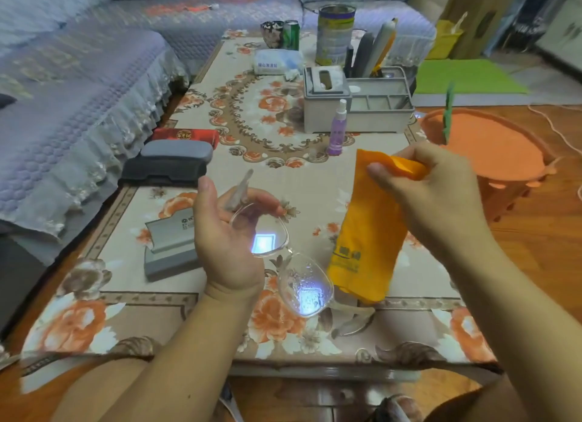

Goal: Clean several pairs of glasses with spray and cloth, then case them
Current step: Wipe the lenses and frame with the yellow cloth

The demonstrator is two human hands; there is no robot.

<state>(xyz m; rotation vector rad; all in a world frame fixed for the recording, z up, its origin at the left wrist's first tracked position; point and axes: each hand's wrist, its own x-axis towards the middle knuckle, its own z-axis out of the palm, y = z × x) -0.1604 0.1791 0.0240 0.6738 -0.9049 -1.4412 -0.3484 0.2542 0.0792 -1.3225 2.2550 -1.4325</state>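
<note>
My left hand (220, 232) holds a pair of clear-framed glasses (299, 283) above the table, fingers curled round the lens nearer the palm. The other lens is wet with spray droplets and points toward me. My right hand (431, 188) pinches the top of an orange cleaning cloth (368, 232), which hangs down just right of the glasses. A purple spray bottle (337, 129) stands upright on the table beyond both hands. An open grey glasses case (170, 248) lies left of my left hand.
Two shut dark cases (170, 163) and a red box (189, 136) lie at the table's left edge by the sofa (63, 107). A grey organiser (356, 100), tin, can and cup stand at the far end. An orange basket (491, 157) sits to the right.
</note>
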